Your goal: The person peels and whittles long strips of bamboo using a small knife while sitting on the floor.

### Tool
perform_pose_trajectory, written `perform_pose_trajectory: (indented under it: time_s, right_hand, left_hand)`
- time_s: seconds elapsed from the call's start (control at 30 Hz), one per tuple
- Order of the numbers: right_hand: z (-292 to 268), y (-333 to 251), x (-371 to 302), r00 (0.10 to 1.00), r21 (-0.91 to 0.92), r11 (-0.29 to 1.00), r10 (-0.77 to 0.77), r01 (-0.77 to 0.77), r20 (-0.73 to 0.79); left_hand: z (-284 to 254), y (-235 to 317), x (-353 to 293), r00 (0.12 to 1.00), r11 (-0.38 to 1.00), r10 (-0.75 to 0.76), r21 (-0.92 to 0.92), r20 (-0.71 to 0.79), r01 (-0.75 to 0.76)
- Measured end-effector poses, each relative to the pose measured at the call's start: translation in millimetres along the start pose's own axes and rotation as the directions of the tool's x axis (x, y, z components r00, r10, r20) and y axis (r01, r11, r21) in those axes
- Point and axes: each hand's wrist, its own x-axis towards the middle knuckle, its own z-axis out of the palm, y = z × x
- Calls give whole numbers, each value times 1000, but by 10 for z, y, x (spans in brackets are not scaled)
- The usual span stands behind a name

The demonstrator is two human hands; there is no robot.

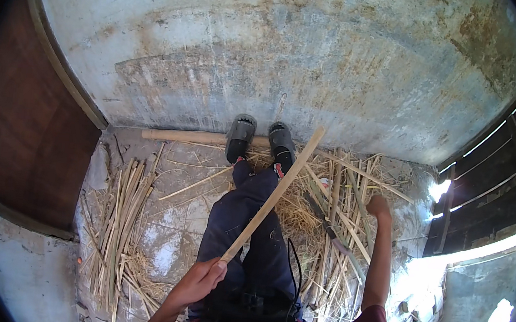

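Observation:
My left hand (198, 280) is closed around the lower end of a long, flat bamboo strip (276, 194). The strip slants up and to the right across my legs, its far tip close to the wall. Off to the right, my right hand (379, 207) is closed in a fist above a pile of split bamboo strips (321, 274). Whether anything is inside that fist is hidden. Between my legs and the right hand, a long tool with a dark, blade-like part (323, 213) lies on the pile.
Another bundle of bamboo strips (119, 228) lies on the left, with shavings (140, 268) beside it. A thick pole (179, 135) runs along the foot of the stained wall (281, 56). My shoes (281, 136) touch straw near it. A brown panel (36, 112) stands left, dark slats (495, 173) right.

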Motion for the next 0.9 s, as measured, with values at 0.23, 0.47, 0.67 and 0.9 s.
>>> perform_pose_trajectory:
  time_s: [0.23,0.47,0.67,0.9]
  right_hand:
    - [-400,-1330,-585,940,563,825,156,45,-304]
    - [-1405,-2529,-1117,869,725,586,69,362,-490]
    - [-1445,-3249,-1620,707,567,427,-344,704,-618]
    - [-1370,-3623,-1827,489,417,267,-593,869,-639]
  left_hand:
    - [-99,194,39,972,906,-234,-353,37,231]
    - [-77,300,290,981,926,-174,-323,89,194]
    - [-23,232,371,984,889,-107,-428,145,160]
    - [65,257,403,997,967,48,-251,55,-33]
